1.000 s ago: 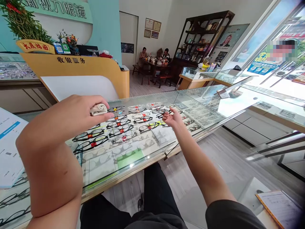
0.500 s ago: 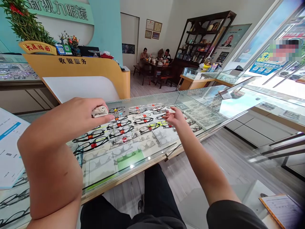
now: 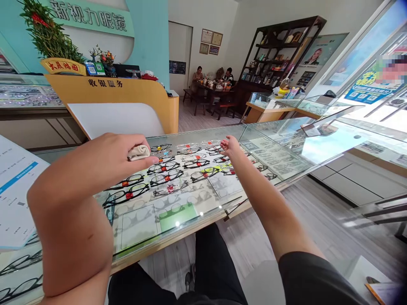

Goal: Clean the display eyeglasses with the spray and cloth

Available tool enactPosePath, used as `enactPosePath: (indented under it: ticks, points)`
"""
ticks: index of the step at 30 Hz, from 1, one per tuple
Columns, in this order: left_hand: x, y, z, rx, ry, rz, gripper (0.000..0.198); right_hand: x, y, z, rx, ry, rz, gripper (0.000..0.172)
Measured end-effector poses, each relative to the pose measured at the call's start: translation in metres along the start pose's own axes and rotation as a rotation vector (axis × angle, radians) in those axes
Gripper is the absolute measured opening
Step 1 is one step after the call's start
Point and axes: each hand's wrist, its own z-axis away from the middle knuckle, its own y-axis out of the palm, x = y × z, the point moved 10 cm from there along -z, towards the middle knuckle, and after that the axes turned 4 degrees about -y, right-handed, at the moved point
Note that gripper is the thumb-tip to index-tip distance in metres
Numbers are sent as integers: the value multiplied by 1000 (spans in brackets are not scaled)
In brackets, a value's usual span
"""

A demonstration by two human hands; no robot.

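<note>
In my left hand, raised over the left part of the glass display counter, a bunched cream cloth is gripped between thumb and fingers. My right hand reaches over the far middle of the counter, palm turned partly up, fingers loosely curled and apart. I see nothing in it. Rows of eyeglasses with coloured stickers lie below, among them a dark-framed pair left of my right hand and a clear-framed pair near the front. Whether the right fingers touch the glass or any frame, I cannot tell.
A tilted glass panel stands at the counter's right. White papers lie at the left edge. Beyond is a yellow cashier desk; people sit at a table at the back. A pale stool is at lower right.
My right hand has moved a little farther away and left over the eyeglasses, its fingers looser. My left hand keeps the cloth in nearly the same place. The view has shifted slightly.
</note>
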Motion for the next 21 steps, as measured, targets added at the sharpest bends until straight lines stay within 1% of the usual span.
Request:
enactPosePath:
  ticks: [3, 5, 8, 11, 14, 18, 20, 21]
  points:
    - [0, 5, 2, 59, -19, -76, 59, -6, 6, -7, -18, 11, 28, 21]
    - [0, 4, 4, 54, -16, -72, 59, -9, 10, -10, -20, 11, 37, 22]
    - [0, 2, 4, 40, 9, -24, 53, -11, 14, -8, -13, -5, 36, 24]
    - [1, 4, 5, 39, 17, 24, 47, -4, 19, 1, 19, -36, 16, 24]
    - [2, 4, 5, 14, 0, 54, 46, 16, 28, 16, 80, -94, -25, 23]
    - [-2, 5, 4, -12, 17, 96, 44, 55, 48, 47, 193, -206, -95, 24]
    - [-4, 6, 4, -18, 34, 119, 41, 73, 66, 71, 300, -290, -157, 25]
    - [-5, 6, 4, -25, 39, 130, 40, 80, 77, 87, 376, -342, -197, 26]
